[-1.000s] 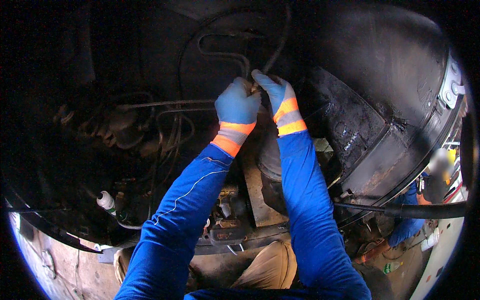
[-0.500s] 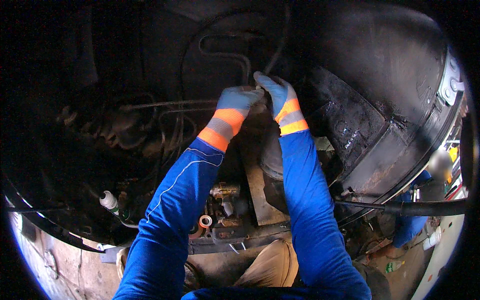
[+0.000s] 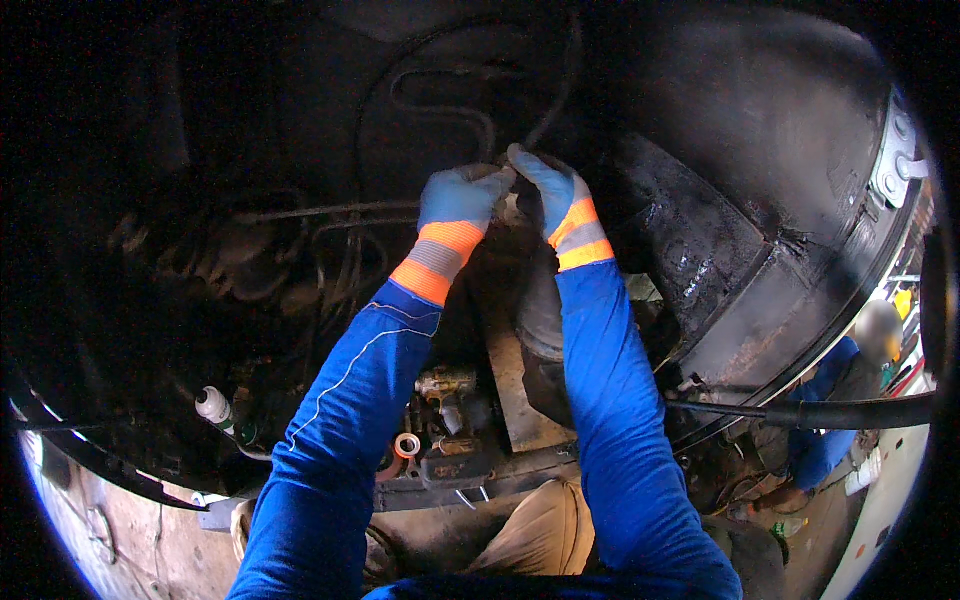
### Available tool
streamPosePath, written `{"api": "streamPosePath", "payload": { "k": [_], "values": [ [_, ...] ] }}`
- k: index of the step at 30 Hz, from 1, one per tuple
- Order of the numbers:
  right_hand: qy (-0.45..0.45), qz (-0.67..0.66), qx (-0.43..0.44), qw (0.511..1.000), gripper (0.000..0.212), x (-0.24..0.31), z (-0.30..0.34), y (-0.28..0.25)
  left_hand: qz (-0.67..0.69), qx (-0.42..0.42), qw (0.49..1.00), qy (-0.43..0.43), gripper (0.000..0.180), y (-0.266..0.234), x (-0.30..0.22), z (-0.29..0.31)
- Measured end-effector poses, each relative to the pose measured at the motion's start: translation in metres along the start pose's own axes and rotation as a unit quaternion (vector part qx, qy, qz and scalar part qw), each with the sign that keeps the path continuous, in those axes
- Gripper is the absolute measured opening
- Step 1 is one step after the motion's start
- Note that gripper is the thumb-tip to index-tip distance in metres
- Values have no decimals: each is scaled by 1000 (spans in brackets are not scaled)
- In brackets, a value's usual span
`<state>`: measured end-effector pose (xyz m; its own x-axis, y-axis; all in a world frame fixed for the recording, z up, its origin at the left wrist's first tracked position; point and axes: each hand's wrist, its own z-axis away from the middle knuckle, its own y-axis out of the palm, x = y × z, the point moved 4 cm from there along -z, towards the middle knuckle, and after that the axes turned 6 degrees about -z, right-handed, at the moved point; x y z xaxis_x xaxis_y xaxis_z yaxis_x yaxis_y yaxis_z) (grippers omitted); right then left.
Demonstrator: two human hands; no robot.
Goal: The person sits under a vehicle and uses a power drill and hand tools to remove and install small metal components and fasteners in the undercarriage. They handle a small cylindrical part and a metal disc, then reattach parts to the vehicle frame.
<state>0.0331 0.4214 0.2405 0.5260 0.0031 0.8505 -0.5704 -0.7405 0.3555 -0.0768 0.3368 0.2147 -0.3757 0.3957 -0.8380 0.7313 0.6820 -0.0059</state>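
Note:
Both my hands meet in the dark bay at the top centre, in grey-blue gloves with orange and grey striped cuffs. My left hand [image 3: 460, 197] is closed, its thumb and fingers pinched toward the right hand. My right hand [image 3: 548, 188] is closed too, fingertips bent in around the same spot. Whatever lies between them is mostly covered; a small pale patch shows below the fingers. Just above the right fingertips ends a dark hose [image 3: 562, 105]. A bent pipe [image 3: 468, 112] comes down to the left fingertips.
A dusty power tool [image 3: 450, 385] and a tape roll [image 3: 407, 445] lie below my forearms, beside a flat board [image 3: 525, 390]. A white-capped bottle [image 3: 213, 405] stands left. Right are a curved dark panel [image 3: 780, 120], a black bar [image 3: 850, 415] and another person [image 3: 825, 440].
My left hand has shifted slightly left and up, its fingers drawn back a little from the right hand. The right hand stays nearly in place. The person at right has moved a little.

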Motion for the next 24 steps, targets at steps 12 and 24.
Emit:
{"api": "streamPosePath", "payload": {
  "k": [12,24],
  "values": [
    [-80,21,80,993,27,1,-27,-9,-31,50,995,-77,24,-2,-23,-10],
    [-83,19,86,993,29,3,-10,-13,10,59,994,-87,23,-3,0,-13]
  ]
}}
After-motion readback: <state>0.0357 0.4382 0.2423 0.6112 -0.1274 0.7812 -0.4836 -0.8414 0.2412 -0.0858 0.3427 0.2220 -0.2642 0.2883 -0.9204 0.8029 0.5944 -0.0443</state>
